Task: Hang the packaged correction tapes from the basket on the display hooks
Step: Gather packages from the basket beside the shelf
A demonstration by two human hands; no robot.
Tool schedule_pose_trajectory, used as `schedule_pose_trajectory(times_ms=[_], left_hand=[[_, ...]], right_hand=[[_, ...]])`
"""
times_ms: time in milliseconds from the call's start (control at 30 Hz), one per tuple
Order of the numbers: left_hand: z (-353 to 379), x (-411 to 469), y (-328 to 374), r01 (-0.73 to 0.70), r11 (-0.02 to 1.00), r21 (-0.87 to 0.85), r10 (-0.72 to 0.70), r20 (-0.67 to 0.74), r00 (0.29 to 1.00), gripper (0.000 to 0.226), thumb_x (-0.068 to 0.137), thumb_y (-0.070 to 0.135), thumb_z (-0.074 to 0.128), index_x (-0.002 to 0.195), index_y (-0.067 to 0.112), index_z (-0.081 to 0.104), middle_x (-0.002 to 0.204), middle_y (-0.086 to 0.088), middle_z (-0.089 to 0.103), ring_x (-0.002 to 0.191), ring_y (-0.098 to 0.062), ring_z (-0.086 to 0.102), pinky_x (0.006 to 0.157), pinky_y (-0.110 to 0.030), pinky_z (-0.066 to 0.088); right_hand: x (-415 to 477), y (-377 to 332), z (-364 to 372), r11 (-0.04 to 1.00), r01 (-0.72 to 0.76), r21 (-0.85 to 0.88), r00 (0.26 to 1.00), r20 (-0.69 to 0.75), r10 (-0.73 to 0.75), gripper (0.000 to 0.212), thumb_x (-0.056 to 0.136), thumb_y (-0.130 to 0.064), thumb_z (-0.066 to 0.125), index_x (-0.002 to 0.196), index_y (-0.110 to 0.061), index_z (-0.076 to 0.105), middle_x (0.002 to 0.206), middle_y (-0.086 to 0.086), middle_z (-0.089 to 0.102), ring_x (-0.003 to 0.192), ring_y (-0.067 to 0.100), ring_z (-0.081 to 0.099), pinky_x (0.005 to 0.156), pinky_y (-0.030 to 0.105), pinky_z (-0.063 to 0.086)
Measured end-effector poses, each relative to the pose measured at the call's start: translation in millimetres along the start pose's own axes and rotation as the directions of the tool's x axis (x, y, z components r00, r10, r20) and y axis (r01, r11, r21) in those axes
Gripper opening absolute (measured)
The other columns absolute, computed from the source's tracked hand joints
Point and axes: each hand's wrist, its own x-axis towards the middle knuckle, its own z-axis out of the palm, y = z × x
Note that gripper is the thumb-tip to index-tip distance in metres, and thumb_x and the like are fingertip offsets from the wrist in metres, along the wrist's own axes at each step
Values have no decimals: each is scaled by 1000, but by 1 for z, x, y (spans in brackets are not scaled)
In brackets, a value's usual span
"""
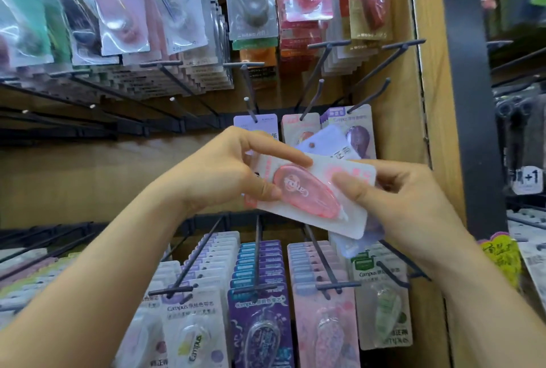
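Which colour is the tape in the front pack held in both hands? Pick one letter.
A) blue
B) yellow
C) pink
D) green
C: the pack held by the left hand and the right hand shows a pink tape under its clear blister.

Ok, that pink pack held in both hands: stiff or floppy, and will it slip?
Probably stiff: the pink pack looks flat though the left hand and right hand pinch only its ends. Likely light, since fingertips carry it. The glossy blister may be slippery; the card edges look safer.
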Motion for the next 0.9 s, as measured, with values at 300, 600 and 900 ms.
schedule_pose_trajectory(times_ms=[300,600,900], left_hand=[[66,-14,6,71,932,356,122,-492,862,57,76,67,57,126,40,49,99,17,50,81,-6,52,73,-28,46],[85,-7,15,41,979,198,81,-569,818,41,81,54,56,120,43,49,89,13,62,71,-6,57,66,-26,44],[68,11,29,22,758,652,422,-515,746,59,82,45,67,135,26,51,104,2,61,81,-24,59,66,-32,44]], right_hand=[[-10,6,24,973,179,-145,897,-382,-222,20,89,-18,72,87,-38,74,85,-13,77,80,7,72,66,32,61],[-21,3,35,964,169,-207,906,-352,-234,32,85,-31,72,117,-33,70,112,-15,71,107,5,66,85,27,58],[-26,1,18,924,157,-350,812,-486,-322,47,82,-32,68,127,-20,65,114,-23,61,108,-15,56,89,1,41]])
